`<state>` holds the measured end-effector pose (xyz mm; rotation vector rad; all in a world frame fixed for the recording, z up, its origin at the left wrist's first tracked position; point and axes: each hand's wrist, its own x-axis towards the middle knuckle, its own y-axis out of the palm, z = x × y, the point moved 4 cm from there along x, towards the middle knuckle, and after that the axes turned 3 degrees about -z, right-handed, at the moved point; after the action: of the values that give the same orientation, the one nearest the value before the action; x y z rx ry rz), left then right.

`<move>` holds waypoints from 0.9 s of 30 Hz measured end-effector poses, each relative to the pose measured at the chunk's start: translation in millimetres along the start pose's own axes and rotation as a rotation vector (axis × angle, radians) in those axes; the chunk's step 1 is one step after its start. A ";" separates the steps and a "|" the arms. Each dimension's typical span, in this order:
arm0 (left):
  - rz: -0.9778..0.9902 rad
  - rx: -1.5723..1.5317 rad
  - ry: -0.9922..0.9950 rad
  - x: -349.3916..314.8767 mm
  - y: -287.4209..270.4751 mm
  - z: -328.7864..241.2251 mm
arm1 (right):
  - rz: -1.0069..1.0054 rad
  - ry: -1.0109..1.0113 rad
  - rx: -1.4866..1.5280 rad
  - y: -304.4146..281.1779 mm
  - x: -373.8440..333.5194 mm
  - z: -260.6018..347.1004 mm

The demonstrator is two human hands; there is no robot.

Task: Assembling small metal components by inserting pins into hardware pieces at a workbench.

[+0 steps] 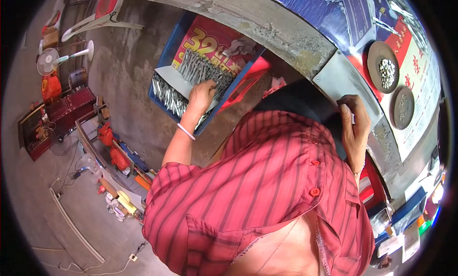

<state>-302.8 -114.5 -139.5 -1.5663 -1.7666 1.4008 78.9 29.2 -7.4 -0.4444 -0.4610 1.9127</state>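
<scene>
My left hand reaches into a blue crate, its fingers curled at the edge of the metal pieces. Whatever those fingers hold, if anything, is hidden. Rows of thin silvery metal pieces fill much of the crate, and a pale grey strip lies between two groups of them. At the workbench edge, beside a bent metal sheet, my right hand is closed with thumb against fingers. A small pale spot shows at its grip, too small to name.
On the bench to the right sit a brown dish of small shiny pieces and a smaller dish of thin bits. More metal pieces lie at the bench's far side. A red plastic stool stands beside the crate; a fan is far left.
</scene>
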 end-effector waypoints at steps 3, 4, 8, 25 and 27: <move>0.064 0.028 -0.029 4.3 2.1 -4.4 | 0.003 -0.023 -0.008 -2.0 1.7 1.0; 0.075 0.046 -0.051 7.1 2.4 -4.8 | -0.003 -0.031 -0.013 -3.8 2.5 4.1; -0.013 0.235 0.062 19.9 -11.0 -23.7 | -0.038 -0.091 -0.031 -20.4 1.3 1.7; -0.123 -0.138 1.022 225.6 36.9 -483.6 | -0.962 0.039 -0.117 -89.0 -76.4 -105.0; -0.009 -0.051 0.919 246.7 60.0 -494.3 | -0.982 0.052 -0.114 -86.8 -71.5 -104.9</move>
<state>54.0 303.9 -58.8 -1.7979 -1.2212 0.4552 225.8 5.6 -46.4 -0.2582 -0.6093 0.9286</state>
